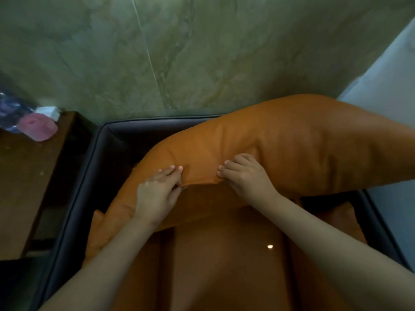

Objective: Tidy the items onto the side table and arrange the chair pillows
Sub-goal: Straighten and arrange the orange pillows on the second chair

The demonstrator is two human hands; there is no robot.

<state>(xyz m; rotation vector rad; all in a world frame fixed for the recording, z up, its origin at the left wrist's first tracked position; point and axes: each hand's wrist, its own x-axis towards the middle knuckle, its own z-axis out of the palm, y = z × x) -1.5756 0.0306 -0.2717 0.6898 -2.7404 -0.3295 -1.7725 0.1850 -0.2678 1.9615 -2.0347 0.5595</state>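
Observation:
A large orange pillow [292,144] lies bent across the back of the dark-framed chair [89,171]. My left hand [157,194] and my right hand [247,176] both grip the pillow's lower edge near its middle, fingers curled into the fabric. The orange seat cushion [224,254] fills the chair below my arms. At the left stands the brown side table [27,176], with a pink object [38,129], a white box [50,112] and a dark blue bag-like item [11,111] at its far end.
A green marbled wall [179,52] rises straight behind the chair. A pale grey surface [386,86] runs along the right side. The chair's dark frame rims the cushions on both sides.

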